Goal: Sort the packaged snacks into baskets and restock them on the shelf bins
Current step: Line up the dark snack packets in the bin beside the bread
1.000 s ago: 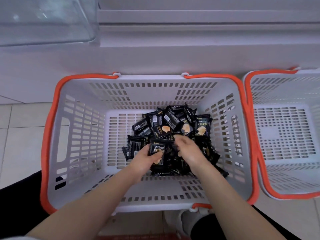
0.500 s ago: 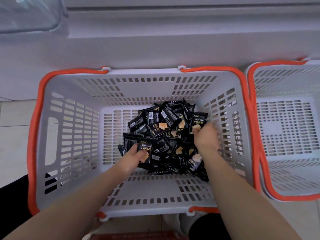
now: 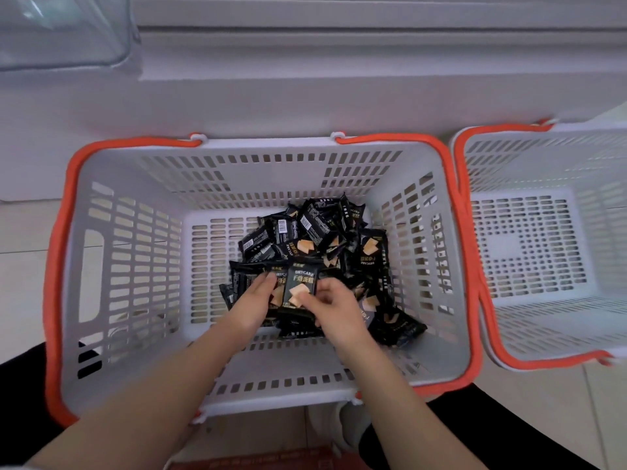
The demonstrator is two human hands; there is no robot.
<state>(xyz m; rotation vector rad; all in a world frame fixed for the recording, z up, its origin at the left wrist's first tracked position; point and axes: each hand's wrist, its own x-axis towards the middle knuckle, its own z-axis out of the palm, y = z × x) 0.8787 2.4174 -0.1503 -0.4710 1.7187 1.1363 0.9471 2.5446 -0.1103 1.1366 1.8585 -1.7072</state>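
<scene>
The second basket (image 3: 543, 249) runs off the right edge — packets under the right hand (image 3: 334, 308) stay hidden.

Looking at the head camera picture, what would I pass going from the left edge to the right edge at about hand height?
Floor tiles → left wall of the snack basket → left hand → held snack packet → right hand → empty basket.

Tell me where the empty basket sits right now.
In the head view, the empty basket stands on the floor at the right edge, its orange rim against the right side of the basket of black snack packs, which both hands are reaching into.
</scene>
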